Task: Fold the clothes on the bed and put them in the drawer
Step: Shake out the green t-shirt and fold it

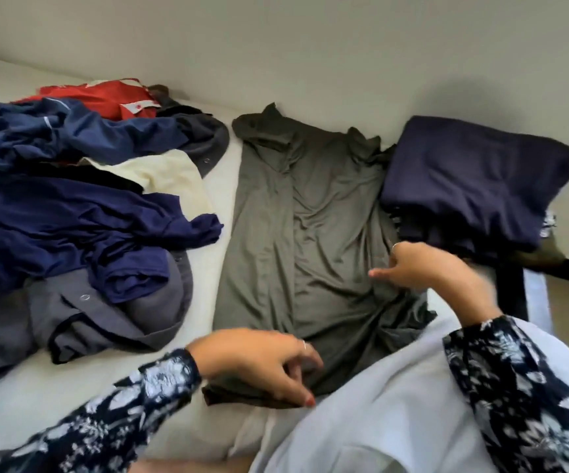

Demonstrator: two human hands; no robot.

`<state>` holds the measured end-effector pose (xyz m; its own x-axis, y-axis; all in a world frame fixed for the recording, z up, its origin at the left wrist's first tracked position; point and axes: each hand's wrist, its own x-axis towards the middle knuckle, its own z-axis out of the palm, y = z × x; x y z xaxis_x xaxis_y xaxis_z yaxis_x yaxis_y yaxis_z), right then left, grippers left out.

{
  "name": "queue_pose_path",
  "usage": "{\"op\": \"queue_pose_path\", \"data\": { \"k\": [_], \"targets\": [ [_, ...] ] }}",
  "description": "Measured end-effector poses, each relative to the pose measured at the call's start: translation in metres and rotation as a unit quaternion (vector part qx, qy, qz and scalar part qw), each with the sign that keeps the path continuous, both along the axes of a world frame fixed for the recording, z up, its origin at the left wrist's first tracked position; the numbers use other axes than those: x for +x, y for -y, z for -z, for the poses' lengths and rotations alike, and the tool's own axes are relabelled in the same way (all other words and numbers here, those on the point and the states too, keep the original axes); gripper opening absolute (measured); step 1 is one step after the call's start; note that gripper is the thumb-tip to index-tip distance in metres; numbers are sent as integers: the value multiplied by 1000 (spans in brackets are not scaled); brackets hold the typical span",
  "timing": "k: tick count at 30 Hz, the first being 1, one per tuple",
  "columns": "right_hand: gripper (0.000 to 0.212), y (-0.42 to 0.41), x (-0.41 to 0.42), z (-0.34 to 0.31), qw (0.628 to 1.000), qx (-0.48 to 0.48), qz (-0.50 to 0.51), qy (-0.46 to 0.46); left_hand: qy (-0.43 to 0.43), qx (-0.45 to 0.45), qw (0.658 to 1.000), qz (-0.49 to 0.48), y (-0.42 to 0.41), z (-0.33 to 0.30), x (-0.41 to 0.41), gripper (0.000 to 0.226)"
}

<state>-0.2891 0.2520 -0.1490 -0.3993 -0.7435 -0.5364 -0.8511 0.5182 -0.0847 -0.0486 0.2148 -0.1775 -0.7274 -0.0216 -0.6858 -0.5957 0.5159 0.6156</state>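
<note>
A grey-green shirt [310, 227] lies lengthwise on the white bed [215, 274], its sides folded in toward the middle. My left hand [259, 363] grips the shirt's near hem, fingers curled round the cloth. My right hand [423, 268] is at the shirt's right edge with curled fingers pinching the fabric there; motion blur hides the exact hold. A pile of unfolded clothes [71, 206], mostly navy, grey, cream and red, covers the left side of the bed. A stack of folded dark navy clothes [474, 182] sits at the right, against the wall.
A pale wall [310, 46] runs behind the bed. My light trouser leg [378, 421] fills the lower right. A dark frame [515, 291] and a strip of floor show at the far right, beside the bed edge.
</note>
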Motion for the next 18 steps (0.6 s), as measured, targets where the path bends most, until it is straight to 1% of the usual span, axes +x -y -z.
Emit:
{"op": "queue_pose_path", "data": {
  "k": [2, 3, 4, 5, 8, 11, 14, 16, 18],
  "targets": [
    [74, -14, 8, 11, 999, 49, -2, -4, -11, 1, 999, -40, 14, -8, -18, 53],
    [86, -19, 13, 17, 998, 62, -1, -3, -22, -3, 998, -65, 22, -12, -29, 49],
    [94, -24, 15, 24, 998, 63, -1, -4, -35, -10, 995, -91, 30, -17, -43, 46],
    [91, -25, 17, 28, 999, 52, -5, -5, -50, -16, 991, -120, 38, -22, -55, 42],
    [60, -20, 18, 30, 999, 8, -31, -5, -97, -39, 972, -210, 65, -32, -89, 30],
    [38, -12, 12, 17, 998, -10, -63, 8, -146, -79, 941, -294, 88, -37, -120, 19],
    [29, -12, 6, 8, 994, -15, -100, 47, -183, -108, 907, -362, 106, -31, -151, 14],
    [27, -13, 6, 7, 991, -28, -105, 80, -205, -159, 895, -364, 121, -26, -166, 18],
    [22, -11, 4, 10, 989, -23, -99, 108, -209, -212, 886, -355, 136, -20, -187, 23]
  ]
}}
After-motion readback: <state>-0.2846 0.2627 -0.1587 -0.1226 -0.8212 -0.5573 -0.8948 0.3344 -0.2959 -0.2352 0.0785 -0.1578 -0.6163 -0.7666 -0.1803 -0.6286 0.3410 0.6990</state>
